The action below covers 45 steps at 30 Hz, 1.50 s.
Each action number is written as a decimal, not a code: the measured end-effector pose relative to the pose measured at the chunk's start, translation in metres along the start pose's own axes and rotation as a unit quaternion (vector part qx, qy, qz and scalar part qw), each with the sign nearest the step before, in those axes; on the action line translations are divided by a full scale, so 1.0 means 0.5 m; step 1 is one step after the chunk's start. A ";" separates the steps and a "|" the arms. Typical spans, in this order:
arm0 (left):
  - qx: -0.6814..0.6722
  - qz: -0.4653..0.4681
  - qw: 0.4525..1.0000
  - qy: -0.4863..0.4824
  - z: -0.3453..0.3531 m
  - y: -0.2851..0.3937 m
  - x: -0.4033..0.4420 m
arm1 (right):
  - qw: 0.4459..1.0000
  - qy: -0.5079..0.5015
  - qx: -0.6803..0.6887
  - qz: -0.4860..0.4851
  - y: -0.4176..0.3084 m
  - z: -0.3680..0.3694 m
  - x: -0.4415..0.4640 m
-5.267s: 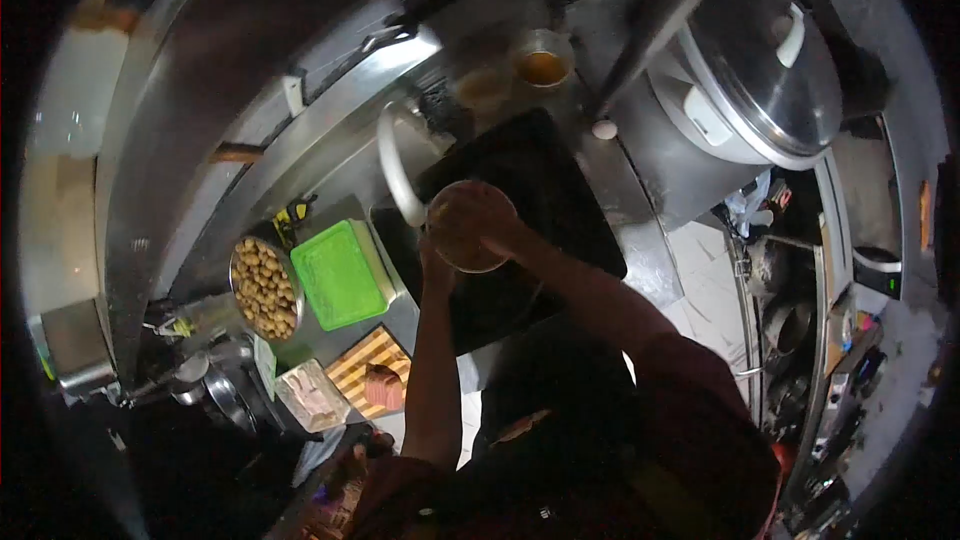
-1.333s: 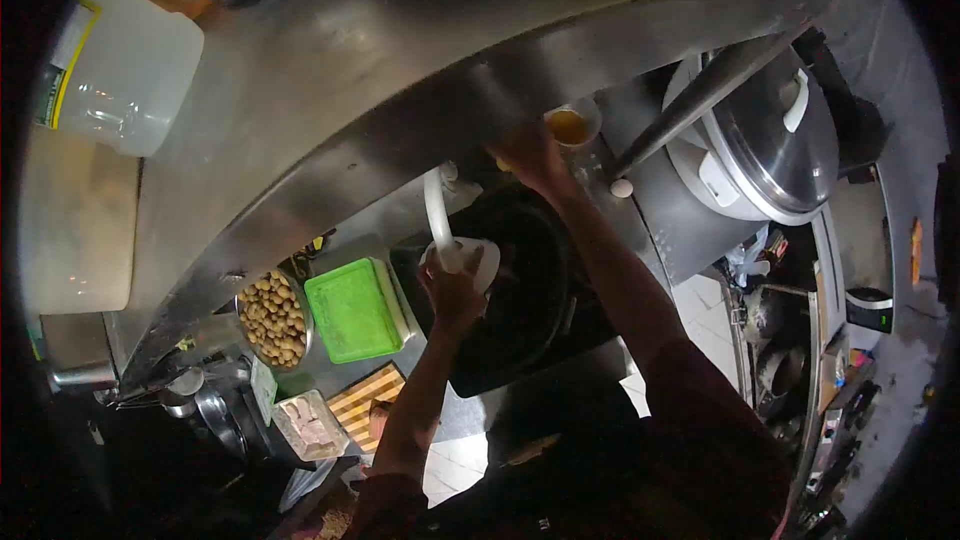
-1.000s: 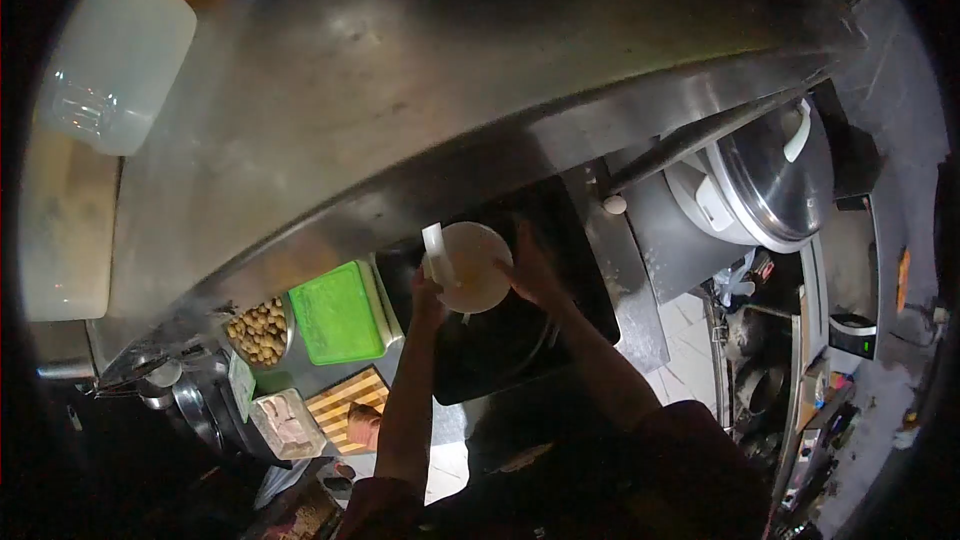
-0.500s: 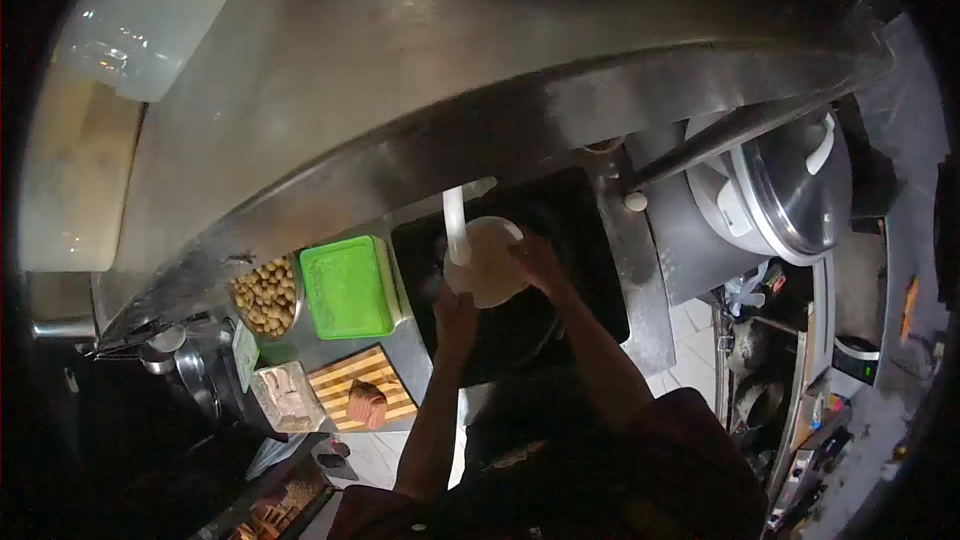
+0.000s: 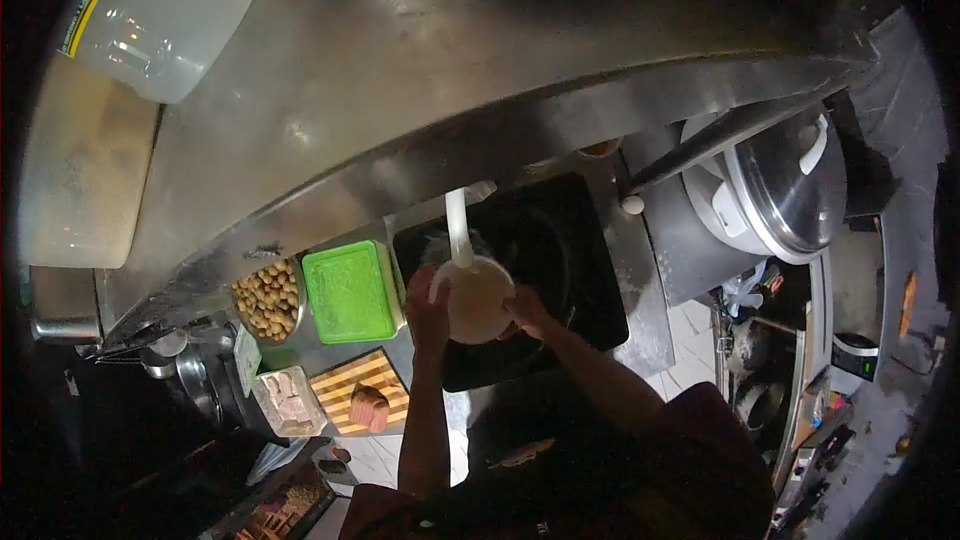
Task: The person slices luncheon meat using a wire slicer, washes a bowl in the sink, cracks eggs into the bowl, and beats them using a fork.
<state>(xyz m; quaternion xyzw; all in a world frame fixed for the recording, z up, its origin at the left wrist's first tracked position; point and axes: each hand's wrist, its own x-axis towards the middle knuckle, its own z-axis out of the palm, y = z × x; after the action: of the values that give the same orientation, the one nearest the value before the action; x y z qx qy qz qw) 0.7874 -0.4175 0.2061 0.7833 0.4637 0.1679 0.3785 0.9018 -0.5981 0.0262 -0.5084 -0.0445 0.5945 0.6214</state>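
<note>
A round white bowl [image 5: 480, 315] with pale contents is over a dark square surface [image 5: 590, 290]. A white utensil [image 5: 458, 225] with a long handle stands in it, leaning out at the far side; its lower end is hidden. My left hand [image 5: 428, 308] is closed on the bowl's left rim. At the right rim, my right hand [image 5: 525, 313] has its fingers pressed against the bowl. To the left lies a green-lidded box [image 5: 348, 292].
A steel shelf [image 5: 450, 70] spans the far side. Left are a bowl of small round brown pieces [image 5: 268, 305], a striped cutting board [image 5: 345, 390] with a block of meat [image 5: 370, 408], and a clear tray [image 5: 290, 402]. A large lidded pot [image 5: 770, 185] stands right.
The bowl has shifted toward my body and slightly left, with both hands on it. My left hand now sits higher along its left side.
</note>
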 end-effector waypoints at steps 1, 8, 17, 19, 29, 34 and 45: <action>-0.047 -0.087 0.995 -0.005 -0.020 0.049 -0.003 | 0.999 -0.011 0.035 0.008 -0.021 0.005 -0.008; -0.062 0.018 0.997 -0.039 0.013 -0.032 -0.003 | 0.999 -0.014 0.039 0.004 -0.100 0.036 0.001; -0.109 0.044 0.975 -0.188 0.085 -0.093 0.158 | 0.938 -0.245 0.108 0.222 -0.182 -0.018 -0.005; -0.056 0.040 0.984 -0.166 0.164 -0.241 0.205 | 0.953 -0.122 0.192 0.198 -0.180 0.009 0.004; -0.461 -0.301 0.815 -0.180 0.082 -0.110 0.167 | 0.977 0.122 -0.154 -0.082 -0.267 0.144 0.028; -0.338 -0.147 0.929 0.011 0.103 -0.073 0.101 | 0.964 0.159 0.130 -0.171 -0.096 0.119 0.179; -0.310 0.031 0.936 -0.164 0.037 -0.016 -0.065 | 0.986 -0.048 -0.152 -0.042 -0.217 0.078 -0.105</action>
<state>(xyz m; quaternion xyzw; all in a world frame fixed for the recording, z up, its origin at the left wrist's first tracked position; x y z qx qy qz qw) 0.7773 -0.4510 0.1906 0.6576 0.2956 0.1844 0.6679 0.9361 -0.5927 0.1480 -0.5653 -0.1856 0.5782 0.5583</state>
